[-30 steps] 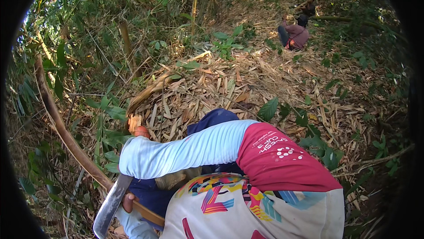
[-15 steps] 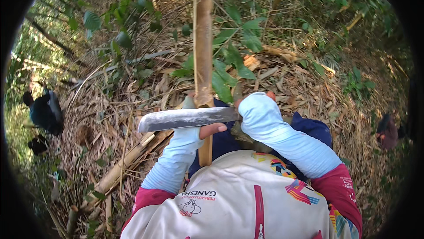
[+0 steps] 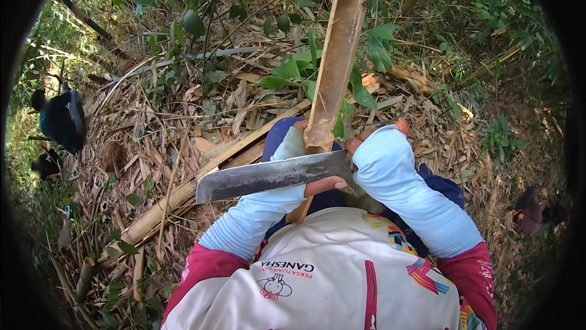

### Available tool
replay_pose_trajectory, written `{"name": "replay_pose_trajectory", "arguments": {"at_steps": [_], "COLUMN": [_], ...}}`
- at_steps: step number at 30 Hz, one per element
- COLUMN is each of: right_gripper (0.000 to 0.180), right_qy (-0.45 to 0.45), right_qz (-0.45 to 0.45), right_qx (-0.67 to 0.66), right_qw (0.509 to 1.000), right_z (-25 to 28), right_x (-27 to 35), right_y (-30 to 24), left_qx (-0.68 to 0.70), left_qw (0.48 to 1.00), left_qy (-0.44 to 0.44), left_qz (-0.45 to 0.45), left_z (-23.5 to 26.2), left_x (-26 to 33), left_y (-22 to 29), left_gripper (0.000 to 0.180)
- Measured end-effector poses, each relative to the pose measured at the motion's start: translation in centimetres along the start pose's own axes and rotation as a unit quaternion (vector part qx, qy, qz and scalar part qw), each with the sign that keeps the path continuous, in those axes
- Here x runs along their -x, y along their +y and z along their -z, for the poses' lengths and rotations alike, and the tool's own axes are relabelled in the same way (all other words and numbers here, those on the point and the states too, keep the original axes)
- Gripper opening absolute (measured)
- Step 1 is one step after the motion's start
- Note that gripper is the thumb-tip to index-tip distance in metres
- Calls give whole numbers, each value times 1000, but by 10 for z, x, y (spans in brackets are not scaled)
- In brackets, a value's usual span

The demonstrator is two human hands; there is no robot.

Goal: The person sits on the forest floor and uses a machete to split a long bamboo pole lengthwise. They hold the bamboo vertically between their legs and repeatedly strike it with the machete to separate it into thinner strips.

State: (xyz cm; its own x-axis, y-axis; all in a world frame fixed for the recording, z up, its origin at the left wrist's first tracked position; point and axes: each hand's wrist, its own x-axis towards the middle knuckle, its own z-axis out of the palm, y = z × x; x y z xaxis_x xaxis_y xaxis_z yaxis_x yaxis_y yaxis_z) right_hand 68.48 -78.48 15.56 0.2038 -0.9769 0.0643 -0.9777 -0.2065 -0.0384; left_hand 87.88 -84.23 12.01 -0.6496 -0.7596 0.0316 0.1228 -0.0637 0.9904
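Lengthwise, split bamboo (image 3: 339, 55) pointing away, leaning rightward.

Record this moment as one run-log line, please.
left hand: holding split bamboo | right hand: holding large knife | blade: crossing over bamboo, contact unclear | nearby: dry leaf litter

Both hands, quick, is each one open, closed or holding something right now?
Left hand: closed around the split bamboo, partly hidden behind the machete.
Right hand: closed, holding the machete by its handle end.
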Motion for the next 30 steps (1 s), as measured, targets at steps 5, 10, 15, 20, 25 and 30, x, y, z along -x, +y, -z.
{"name": "replay_pose_trajectory", "arguments": {"at_steps": [5, 10, 15, 20, 25, 30], "right_gripper": [14, 16, 15, 15, 15, 16], "right_qy": [63, 44, 63, 57, 19, 1], "right_qz": [38, 19, 23, 4, 5, 3], "right_qx": [14, 7, 33, 24, -1, -16], "right_qw": [997, 999, 997, 998, 1000, 1000], "right_z": [-4, -1, -2, -1, 0, -1], "right_x": [-1, -1, -1, -2, -2, -1], "right_y": [-2, -8, -5, -5, -9, -14], "left_qx": [5, 73, 45, 76, 6, 28], "left_qw": [1000, 997, 998, 996, 1000, 999], "left_qy": [1, 26, 43, 43, 15, 44], "left_qz": [-23, -15, 18, 24, 0, -7], "left_z": [-1, -7, -6, -5, -2, -6], "left_x": [3, 7, 8, 7, 5, 10], "left_y": [-3, 0, -5, -15, -7, -1], "left_gripper": [84, 76, 71, 71, 73, 72]}}
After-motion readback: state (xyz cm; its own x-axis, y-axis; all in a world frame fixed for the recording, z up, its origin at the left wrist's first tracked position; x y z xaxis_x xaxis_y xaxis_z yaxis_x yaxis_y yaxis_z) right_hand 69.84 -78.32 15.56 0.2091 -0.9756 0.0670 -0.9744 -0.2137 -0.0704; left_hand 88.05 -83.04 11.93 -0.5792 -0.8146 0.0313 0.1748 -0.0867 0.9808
